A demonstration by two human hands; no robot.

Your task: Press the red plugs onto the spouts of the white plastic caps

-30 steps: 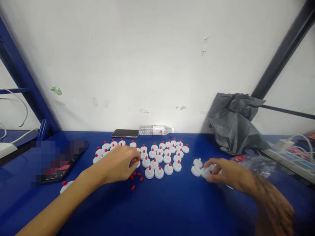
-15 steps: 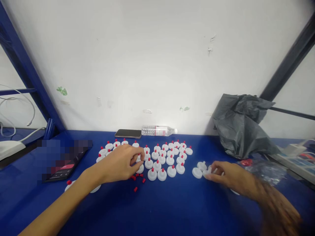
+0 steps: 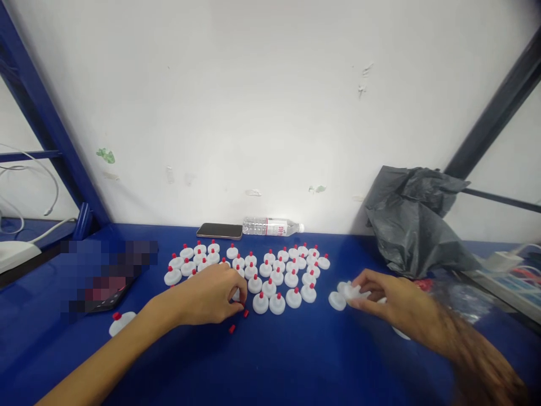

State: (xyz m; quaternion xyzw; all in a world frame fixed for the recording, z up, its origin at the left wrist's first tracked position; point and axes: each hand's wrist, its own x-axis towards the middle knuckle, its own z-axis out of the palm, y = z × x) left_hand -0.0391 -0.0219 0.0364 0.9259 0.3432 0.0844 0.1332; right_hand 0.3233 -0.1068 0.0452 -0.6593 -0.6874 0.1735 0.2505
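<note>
Narrow pinch at the right hand (image 3: pixel 386 294): I see thumb and fingers on a white round cap (image 3: pixel 351 292), just beside bare white caps (image 3: pixel 337 301). Left fingers curl close together; whether the left hand (image 3: pixel 207 296) holds anything, I cannot tell. Loose red tips (image 3: pixel 232 329) lie just below it, near red-tipped white caps (image 3: pixel 277 304) on the blue table (image 3: pixel 274 361).
</note>
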